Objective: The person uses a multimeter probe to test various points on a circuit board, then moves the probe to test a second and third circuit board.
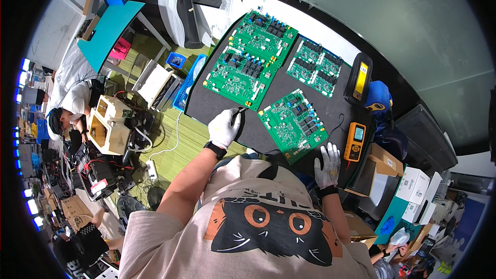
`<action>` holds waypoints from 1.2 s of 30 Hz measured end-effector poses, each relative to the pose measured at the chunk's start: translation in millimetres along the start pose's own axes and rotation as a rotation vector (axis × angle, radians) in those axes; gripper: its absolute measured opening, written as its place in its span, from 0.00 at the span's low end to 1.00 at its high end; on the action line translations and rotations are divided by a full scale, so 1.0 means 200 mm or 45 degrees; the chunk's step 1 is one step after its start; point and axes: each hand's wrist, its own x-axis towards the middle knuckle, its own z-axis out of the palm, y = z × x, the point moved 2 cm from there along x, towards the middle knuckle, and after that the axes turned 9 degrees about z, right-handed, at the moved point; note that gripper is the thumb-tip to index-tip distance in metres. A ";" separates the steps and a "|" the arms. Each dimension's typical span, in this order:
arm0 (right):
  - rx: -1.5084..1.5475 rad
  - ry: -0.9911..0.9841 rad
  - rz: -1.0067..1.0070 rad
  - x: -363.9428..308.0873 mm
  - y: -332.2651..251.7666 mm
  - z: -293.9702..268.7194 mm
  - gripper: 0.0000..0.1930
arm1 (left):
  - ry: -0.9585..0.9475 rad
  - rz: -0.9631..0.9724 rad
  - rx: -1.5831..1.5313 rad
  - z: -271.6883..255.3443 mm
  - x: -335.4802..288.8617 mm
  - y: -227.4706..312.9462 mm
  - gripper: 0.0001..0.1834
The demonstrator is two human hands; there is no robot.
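Observation:
My left hand (223, 128), in a white glove, is closed at the table's near left edge. From its fingertips a thin black object (241, 110) sticks out, perhaps a test probe, by the lower corner of a large green circuit board (235, 80). My right hand (327, 165), also gloved, lies flat with fingers stretched, beside the right corner of a single green circuit board (292, 124). That board sits tilted between both hands. An orange handheld meter (355, 142) with a small screen lies to the right of my right hand.
Another large green board (263, 33) and a group of smaller boards (315, 67) lie farther back on the black mat (206, 106). At right are a black-and-yellow device (358, 80), a blue tool (380, 96) and a cardboard box (385, 161). A co-worker (75, 103) bends at far left.

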 end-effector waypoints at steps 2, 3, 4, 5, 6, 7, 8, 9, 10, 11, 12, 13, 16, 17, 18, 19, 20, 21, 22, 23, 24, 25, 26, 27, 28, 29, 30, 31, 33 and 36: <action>-0.001 0.001 0.009 0.00 0.00 0.00 0.24 | -0.003 -0.003 -0.001 0.00 0.00 0.00 0.07; 0.002 0.004 -0.006 0.00 0.00 0.00 0.24 | -0.007 -0.007 -0.003 0.00 0.00 0.00 0.07; 0.001 0.007 -0.006 0.00 0.00 0.00 0.24 | -0.010 -0.011 -0.005 0.00 0.00 0.00 0.07; -0.003 0.005 0.010 0.00 0.00 0.00 0.24 | -0.010 -0.011 -0.005 0.00 0.00 0.00 0.07; -0.001 0.010 -0.008 0.00 0.00 0.00 0.24 | -0.020 -0.019 -0.003 0.00 0.00 0.00 0.07; 0.003 0.007 -0.006 0.00 0.00 0.00 0.24 | -0.043 -0.036 -0.009 0.00 0.00 0.00 0.07; 0.006 -0.001 0.013 0.00 0.00 0.00 0.24 | -0.028 -0.028 -0.001 0.00 0.00 0.00 0.07; 0.007 0.005 -0.006 0.00 0.00 0.00 0.24 | -0.018 -0.035 -0.017 -0.01 0.01 0.01 0.07; 0.008 0.004 -0.004 0.00 0.00 0.00 0.24 | -0.033 -0.056 -0.043 -0.01 0.01 0.01 0.07; 0.007 -0.006 0.019 0.00 0.00 0.00 0.24 | -0.008 -0.042 -0.033 -0.01 0.01 0.02 0.07; 0.008 0.002 0.000 0.00 0.00 0.00 0.24 | -0.037 -0.081 -0.054 -0.02 0.02 0.03 0.07; 0.009 -0.005 0.009 0.00 0.00 0.00 0.24 | -0.078 -0.122 -0.084 -0.02 0.02 0.03 0.07; 0.009 -0.027 0.036 0.00 -0.01 -0.01 0.24 | -0.104 -0.051 -0.165 0.00 0.05 0.09 0.07; 0.003 -0.038 0.054 0.00 -0.01 -0.01 0.24 | -0.155 -0.064 -0.160 0.01 0.05 0.11 0.07; 0.008 -0.040 0.047 0.00 -0.01 -0.01 0.24 | -0.177 -0.029 -0.172 0.02 0.06 0.14 0.07; 0.007 -0.042 0.040 0.00 -0.01 -0.01 0.24 | -0.209 -0.017 -0.169 0.03 0.06 0.16 0.07; 0.001 -0.046 0.047 0.00 -0.01 -0.01 0.24 | -0.263 -0.010 -0.184 0.05 0.06 0.18 0.07; 0.001 -0.042 0.035 0.00 0.00 -0.01 0.24 | -0.275 -0.012 -0.161 0.06 0.07 0.19 0.07; 0.007 -0.036 0.031 0.00 0.00 -0.01 0.24 | -0.276 -0.017 -0.157 0.07 0.07 0.20 0.07; 0.011 -0.036 0.044 0.00 0.00 -0.01 0.24 | -0.284 -0.020 -0.170 0.08 0.07 0.20 0.07; 0.013 -0.029 0.028 0.00 0.00 -0.01 0.24 | -0.297 -0.023 -0.194 0.09 0.07 0.20 0.07; 0.018 -0.027 0.026 0.00 0.00 -0.01 0.24 | -0.293 -0.022 -0.185 0.10 0.07 0.20 0.07; 0.023 -0.030 0.040 0.00 0.00 -0.01 0.24 | -0.306 -0.030 -0.171 0.10 0.06 0.20 0.07; 0.024 -0.027 0.026 0.00 0.00 -0.01 0.24 | -0.334 -0.044 -0.163 0.11 0.06 0.20 0.07; 0.025 -0.022 0.026 0.00 0.00 -0.01 0.24 | -0.320 -0.038 -0.156 0.11 0.06 0.20 0.07; 0.022 -0.019 0.039 0.00 0.00 0.00 0.24 | -0.337 -0.036 -0.148 0.12 0.06 0.20 0.08; 0.026 -0.017 0.027 0.00 0.00 0.00 0.24 | -0.363 -0.036 -0.147 0.12 0.06 0.20 0.08; 0.028 -0.020 0.029 0.00 0.00 0.00 0.24 | -0.354 -0.035 -0.141 0.12 0.06 0.21 0.08; 0.030 -0.024 0.030 0.00 0.00 0.00 0.24 | -0.329 -0.041 -0.183 0.13 0.06 0.21 0.08; 0.034 -0.026 0.023 0.01 0.00 -0.01 0.24 | -0.355 -0.059 -0.162 0.14 0.06 0.21 0.08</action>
